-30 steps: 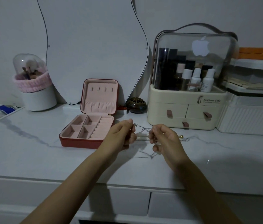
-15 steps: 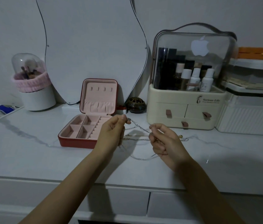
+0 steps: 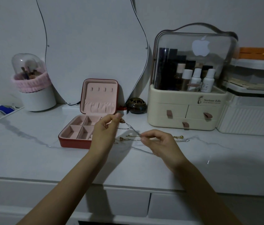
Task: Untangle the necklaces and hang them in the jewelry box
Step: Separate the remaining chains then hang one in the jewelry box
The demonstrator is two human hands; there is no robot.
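Observation:
The red jewelry box [image 3: 73,142] lies open on the marble top, its pink lid upright with a row of small hooks [image 3: 101,89]. Just right of it, my left hand [image 3: 105,130] pinches one end of a thin silver chain [image 3: 132,129] above the counter. My right hand [image 3: 158,143] pinches the same tangle of necklaces lower down, near the middle. A gold necklace [image 3: 179,137] with a small bead trails to the right on the counter, and a silver strand [image 3: 141,150] hangs below my right hand.
A cream cosmetics organiser [image 3: 186,111] with bottles stands behind to the right, beside a white ribbed case [image 3: 249,120]. A small dark pot [image 3: 136,106] sits by the box. A brush holder [image 3: 34,95] stands at the back left, before a curved mirror [image 3: 92,46].
My left hand has risen and drawn away to the upper left, stretching the silver chain taut between both hands. My right hand stayed near the same spot.

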